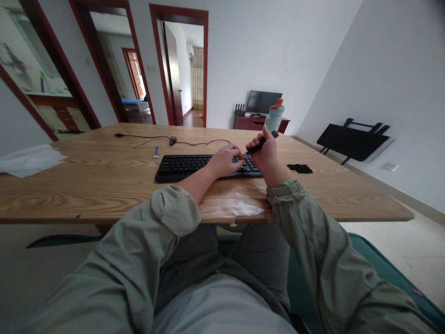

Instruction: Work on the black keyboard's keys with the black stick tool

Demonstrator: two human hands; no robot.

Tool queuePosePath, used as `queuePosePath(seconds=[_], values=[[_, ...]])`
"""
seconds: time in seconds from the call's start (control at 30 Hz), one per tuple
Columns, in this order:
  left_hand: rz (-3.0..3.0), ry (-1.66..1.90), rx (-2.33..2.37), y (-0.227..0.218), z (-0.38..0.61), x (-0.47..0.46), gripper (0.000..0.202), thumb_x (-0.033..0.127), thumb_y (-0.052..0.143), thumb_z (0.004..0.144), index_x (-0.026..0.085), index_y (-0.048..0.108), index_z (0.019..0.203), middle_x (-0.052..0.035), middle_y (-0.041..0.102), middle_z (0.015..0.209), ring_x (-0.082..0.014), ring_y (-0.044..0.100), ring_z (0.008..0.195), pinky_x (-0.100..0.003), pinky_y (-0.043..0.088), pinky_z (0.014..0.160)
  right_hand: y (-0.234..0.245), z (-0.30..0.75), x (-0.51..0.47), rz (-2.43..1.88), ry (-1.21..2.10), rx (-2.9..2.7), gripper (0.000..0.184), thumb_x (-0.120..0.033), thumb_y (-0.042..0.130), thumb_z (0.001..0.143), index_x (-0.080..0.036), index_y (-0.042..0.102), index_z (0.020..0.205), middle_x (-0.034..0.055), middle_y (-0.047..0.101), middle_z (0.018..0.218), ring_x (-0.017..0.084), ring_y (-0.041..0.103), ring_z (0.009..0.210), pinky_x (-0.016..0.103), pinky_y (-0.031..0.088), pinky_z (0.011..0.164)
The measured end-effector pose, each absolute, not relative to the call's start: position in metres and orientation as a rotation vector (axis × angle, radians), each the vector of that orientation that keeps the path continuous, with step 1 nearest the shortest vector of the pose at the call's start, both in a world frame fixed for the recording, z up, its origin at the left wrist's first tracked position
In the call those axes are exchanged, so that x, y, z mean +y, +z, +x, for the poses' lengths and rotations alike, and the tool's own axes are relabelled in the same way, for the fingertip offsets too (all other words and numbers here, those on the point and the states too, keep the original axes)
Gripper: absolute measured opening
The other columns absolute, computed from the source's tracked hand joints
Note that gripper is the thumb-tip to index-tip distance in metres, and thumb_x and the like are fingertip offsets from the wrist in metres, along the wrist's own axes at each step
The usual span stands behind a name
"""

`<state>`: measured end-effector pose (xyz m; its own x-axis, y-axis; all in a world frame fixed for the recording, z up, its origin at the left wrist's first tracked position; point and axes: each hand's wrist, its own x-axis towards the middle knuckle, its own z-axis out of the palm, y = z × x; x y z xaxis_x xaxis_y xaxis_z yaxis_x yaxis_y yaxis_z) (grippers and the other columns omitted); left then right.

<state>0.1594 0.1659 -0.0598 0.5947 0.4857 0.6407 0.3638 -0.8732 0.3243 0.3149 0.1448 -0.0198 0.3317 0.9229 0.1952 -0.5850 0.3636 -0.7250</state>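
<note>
A black keyboard point(187, 166) lies on the wooden table point(104, 185) in front of me. My left hand point(226, 160) rests on its right part, fingers curled down onto the keys near the right end. My right hand point(264, 153) is raised just above the keyboard's right edge, closed around a small black object point(261, 143), which I cannot name for sure. A small pile of black pieces point(299, 168) lies on the table to the right of that hand.
A teal bottle with an orange cap point(274, 116) stands behind my right hand. A black cable point(170, 138) and a small blue item point(156, 152) lie behind the keyboard. White sheets point(28, 160) sit at far left. A clear plastic patch point(236, 204) covers the near edge.
</note>
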Motion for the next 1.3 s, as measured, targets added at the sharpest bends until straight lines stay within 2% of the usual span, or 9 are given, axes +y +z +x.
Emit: queuePosePath(seconds=[0.27,0.57,0.7,0.83,0.93,1.13,1.3], values=[[2.691,1.096,0.636,-0.061,0.159,0.168,0.009,0.027,0.071,0.088,0.02,0.076,0.088,-0.0096,0.07,0.113,-0.0258,0.066,0.111,-0.041,0.048,0.109,-0.021,0.314,0.145,-0.559,1.083,-0.665,0.06,-0.061,0.077,0.087,-0.025,0.033,0.067,-0.0099,0.033,0.047,0.009,0.037,0.04,0.024,0.04,0.039],[2.621,1.212,0.72,-0.057,0.153,0.169,0.013,0.023,0.073,0.083,0.02,0.065,0.093,-0.0098,0.068,0.107,-0.0263,0.063,0.108,-0.04,0.051,0.1,-0.021,0.317,0.143,-0.575,1.186,-0.641,0.056,-0.06,0.074,0.09,-0.024,0.037,0.067,-0.0095,0.037,0.046,0.009,0.039,0.039,0.023,0.042,0.041],[2.338,1.132,0.656,-0.057,0.153,0.171,0.021,0.035,0.071,0.087,0.018,0.066,0.097,-0.0061,0.071,0.098,-0.0206,0.066,0.09,-0.035,0.054,0.085,-0.022,0.318,0.142,-0.603,1.244,-0.693,0.054,-0.061,0.076,0.087,-0.024,0.043,0.065,-0.0056,0.049,0.05,0.012,0.051,0.046,0.025,0.047,0.047],[2.048,1.065,0.496,-0.052,0.152,0.175,0.031,0.044,0.058,0.095,0.016,0.067,0.086,-0.0054,0.072,0.084,-0.0171,0.065,0.077,-0.03,0.052,0.072,-0.02,0.316,0.138,-0.674,1.317,-0.788,0.051,-0.063,0.077,0.084,-0.024,0.051,0.065,0.0001,0.061,0.058,0.018,0.065,0.059,0.029,0.051,0.052],[1.952,1.032,0.416,-0.049,0.149,0.176,0.031,0.046,0.067,0.09,0.015,0.069,0.092,-0.0054,0.074,0.081,-0.0168,0.067,0.075,-0.028,0.05,0.067,-0.02,0.317,0.138,-0.686,1.316,-0.865,0.05,-0.065,0.076,0.084,-0.023,0.055,0.067,0.0027,0.066,0.063,0.019,0.067,0.065,0.031,0.054,0.058],[1.859,0.832,0.476,-0.048,0.143,0.173,0.042,0.039,0.086,0.076,0.013,0.068,0.103,-0.0057,0.077,0.079,-0.0171,0.07,0.072,-0.029,0.051,0.068,-0.028,0.327,0.14,-0.699,1.283,-1.004,0.046,-0.064,0.073,0.085,-0.023,0.062,0.069,0.0045,0.071,0.072,0.02,0.068,0.072,0.035,0.056,0.071],[1.858,0.734,0.51,-0.046,0.14,0.169,0.046,0.034,0.088,0.074,0.013,0.069,0.11,-0.0071,0.079,0.084,-0.0169,0.07,0.073,-0.029,0.051,0.068,-0.035,0.331,0.144,-0.705,1.284,-1.072,0.041,-0.058,0.075,0.083,-0.023,0.061,0.067,0.0022,0.067,0.068,0.018,0.065,0.068,0.033,0.055,0.07]])
